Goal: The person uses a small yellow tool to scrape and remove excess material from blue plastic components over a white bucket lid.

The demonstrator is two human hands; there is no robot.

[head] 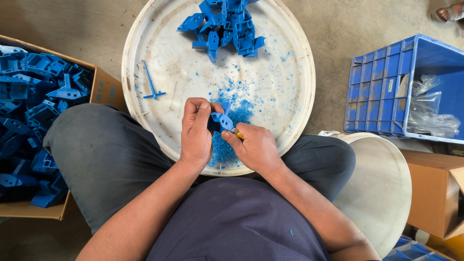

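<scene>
**Trimming a blue moulded part over a round white tray**

Head view: the left hand (195,131) is closed around a small blue moulded plastic part (222,119), fingers curled over its top and thumb at its side, holding it just above the near edge of a large round white plastic tray (150,43). The right hand (253,146) is closed on a small tool with a yellow handle (239,135), of which only a sliver shows between thumb and forefinger; its tip meets the blue part, and the blade itself cannot be made out. Directly beneath both hands lies a mound of fine blue plastic shavings (226,145), thinning out towards the tray's centre. At the tray's far side sits a heap of similar blue plastic parts (228,26), and a thin blue plastic sprue stick (151,83) lies alone on its left. The tray rests across the person's knees in grey trousers. A cardboard box full of blue parts (36,116) stands at the person's left; a blue plastic crate holding clear plastic bags (382,87) stands at the right, near a second white round lid (382,188).
</scene>
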